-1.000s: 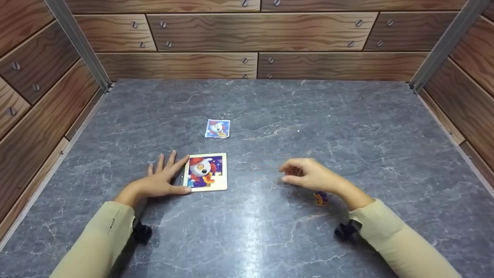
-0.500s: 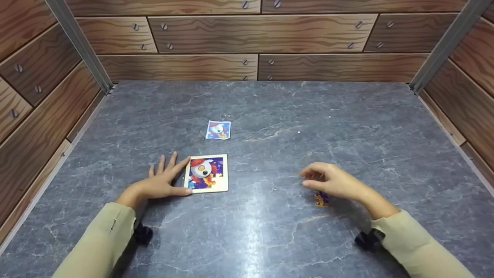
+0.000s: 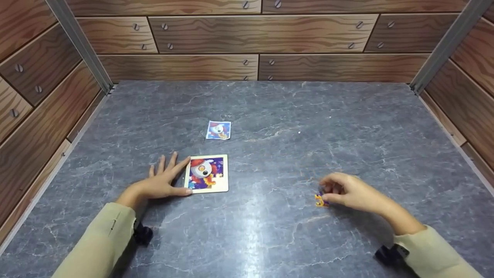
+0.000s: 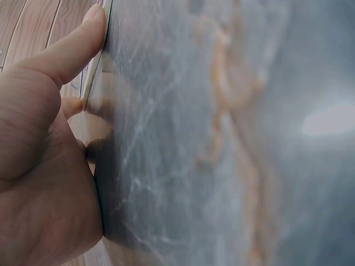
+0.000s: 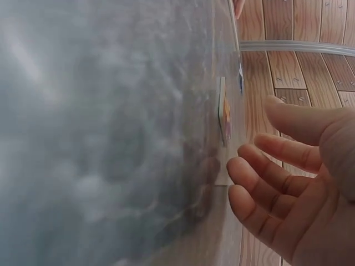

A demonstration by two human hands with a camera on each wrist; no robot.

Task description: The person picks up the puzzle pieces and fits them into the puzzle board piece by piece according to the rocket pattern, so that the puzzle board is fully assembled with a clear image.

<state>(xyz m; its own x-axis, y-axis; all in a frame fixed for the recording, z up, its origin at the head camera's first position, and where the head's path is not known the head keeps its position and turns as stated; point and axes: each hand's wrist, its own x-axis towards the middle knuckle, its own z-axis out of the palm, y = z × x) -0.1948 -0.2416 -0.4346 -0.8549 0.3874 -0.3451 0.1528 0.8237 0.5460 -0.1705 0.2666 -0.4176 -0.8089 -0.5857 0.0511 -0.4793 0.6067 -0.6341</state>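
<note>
A square jigsaw puzzle point(image 3: 225, 181) with a cream frame lies left of centre in the head view. Its picture is a white and red rocket; a pale gap shows at lower right. My left hand point(image 3: 160, 184) lies spread beside it, thumb and forefinger straight against the left corners. In the left wrist view the thumb point(image 4: 77, 52) touches the frame's edge. A small orange and purple puzzle piece point(image 3: 319, 200) lies on the table at right. Over its right side hovers my right hand point(image 3: 353, 193), fingers loosely bent. The right wrist view shows the piece point(image 5: 224, 113) apart from the fingertips.
A small card point(image 3: 219, 130) with a similar rocket picture lies behind the puzzle. The grey marbled tabletop point(image 3: 266, 100) is bounded by wood-patterned walls point(image 3: 204, 34) at the back and sides.
My right hand has moved right and toward the body, down to the loose puzzle piece. The left hand and the puzzle stay in place.
</note>
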